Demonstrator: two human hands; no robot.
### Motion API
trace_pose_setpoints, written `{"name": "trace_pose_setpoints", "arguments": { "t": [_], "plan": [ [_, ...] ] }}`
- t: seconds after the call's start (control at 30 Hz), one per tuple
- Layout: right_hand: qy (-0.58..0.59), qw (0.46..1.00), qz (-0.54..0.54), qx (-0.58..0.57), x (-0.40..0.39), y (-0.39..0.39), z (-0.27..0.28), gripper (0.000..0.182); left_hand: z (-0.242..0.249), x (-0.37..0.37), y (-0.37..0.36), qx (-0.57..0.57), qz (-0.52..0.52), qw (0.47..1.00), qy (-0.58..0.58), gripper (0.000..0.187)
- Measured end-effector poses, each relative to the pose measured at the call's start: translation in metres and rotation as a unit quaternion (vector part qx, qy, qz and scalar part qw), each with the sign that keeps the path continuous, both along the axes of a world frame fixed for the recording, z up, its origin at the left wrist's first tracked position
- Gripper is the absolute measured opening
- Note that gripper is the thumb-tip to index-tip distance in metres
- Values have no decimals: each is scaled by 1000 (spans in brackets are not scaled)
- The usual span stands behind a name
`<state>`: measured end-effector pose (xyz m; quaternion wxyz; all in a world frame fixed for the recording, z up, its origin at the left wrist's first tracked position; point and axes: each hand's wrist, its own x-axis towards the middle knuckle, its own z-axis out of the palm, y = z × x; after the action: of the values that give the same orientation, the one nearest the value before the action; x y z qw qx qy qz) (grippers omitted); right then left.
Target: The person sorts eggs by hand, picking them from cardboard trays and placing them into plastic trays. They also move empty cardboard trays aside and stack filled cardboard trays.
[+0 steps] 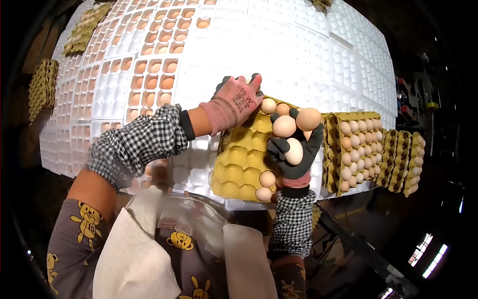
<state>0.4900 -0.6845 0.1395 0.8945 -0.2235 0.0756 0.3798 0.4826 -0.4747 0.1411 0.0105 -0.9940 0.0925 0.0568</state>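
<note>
My right hand (303,154), in a dark-palmed glove, is turned palm up over the yellow egg tray (236,159). Its fingers curl around three eggs: one egg (284,126) on the left, another egg (308,119) by the fingertips, and a paler egg (294,151) against the palm. Loose eggs (267,178) sit in cups along the tray's right side, and most of its left cups hold nothing. My left hand (236,99), in a pink glove with dark fingertips, is back-up beside the tray's far corner, above white plastic trays. Its fingers bend down, with their undersides hidden.
White plastic trays (219,55) cover the table, with brown eggs (167,82) in rows on the left. Stacked egg-filled trays (353,149) stand at right. A stack of yellow trays (42,87) lies far left. The table's near edge borders my apron (139,254).
</note>
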Motion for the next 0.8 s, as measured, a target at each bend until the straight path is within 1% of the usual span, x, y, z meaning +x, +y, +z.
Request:
{"name": "trace_pose_setpoints", "arguments": {
  "t": [0.03,0.07,0.1,0.13,0.17,0.2,0.23,0.27,0.3,0.33,0.37,0.4,0.43,0.47,0.5,0.53,0.57,0.6,0.63,0.67,0.7,0.73,0.77,0.8],
  "plan": [
    [13,999,-33,31,-6,-1,-14,60,-8,5,1,-8,-1,1000,-7,31],
    [42,996,-6,79,-14,5,-7,60,-3,6,3,-38,12,999,19,34],
    [60,993,12,102,-18,7,-8,59,3,5,6,-66,25,996,48,36],
    [78,989,31,124,-22,8,-10,58,10,1,10,-131,79,986,61,39],
    [96,984,49,144,-27,10,-11,57,-3,-7,13,-134,89,985,63,39],
    [121,972,99,176,-33,7,-14,58,-26,-19,21,-366,120,923,3,38],
    [152,950,164,219,-39,11,-22,58,-39,-36,44,-560,155,811,-71,38],
    [180,942,154,238,-50,6,-36,64,-32,-66,53,-655,197,729,-40,39],
    [163,954,131,216,-63,15,-28,64,-25,-104,55,-736,239,633,-31,39],
    [138,970,93,174,-74,21,-24,66,-30,-150,64,-706,238,666,-35,41],
    [128,981,65,130,-86,30,-19,69,-39,-187,69,-689,230,687,-25,42],
    [123,986,50,99,-98,37,-20,73,-49,-227,85,-669,303,677,-52,42],
    [127,988,70,60,-107,32,-40,69,-50,-270,99,-650,364,663,-72,42],
    [132,987,91,21,-116,26,-63,65,-51,-305,119,-614,469,623,-119,41],
    [159,978,119,59,-126,45,-54,63,-50,-331,146,-576,562,572,-158,40],
    [152,971,174,66,-131,55,-63,60,-59,-358,172,-412,582,658,-240,40],
    [111,978,171,-39,-141,69,-53,58,-73,-380,200,-312,587,708,-240,47],
    [107,972,205,-41,-149,86,-50,58,-55,-380,210,-150,588,769,-203,53],
    [102,965,237,-42,-155,102,-47,58,-51,-373,217,-82,635,759,-114,53],
    [63,954,280,-92,-159,121,-38,56,-60,-376,224,-90,625,770,-87,50],
    [30,949,292,-113,-162,138,-41,53,-65,-376,235,-95,611,783,-63,47],
    [-85,934,304,-166,-166,158,-39,50,-67,-374,251,-96,605,787,-69,47],
    [-197,903,310,-224,-168,178,-31,47,-69,-370,260,-105,582,800,-104,45],
    [-321,849,319,-274,-168,199,-22,45,-74,-369,263,-120,563,806,-134,42]
  ]
}}
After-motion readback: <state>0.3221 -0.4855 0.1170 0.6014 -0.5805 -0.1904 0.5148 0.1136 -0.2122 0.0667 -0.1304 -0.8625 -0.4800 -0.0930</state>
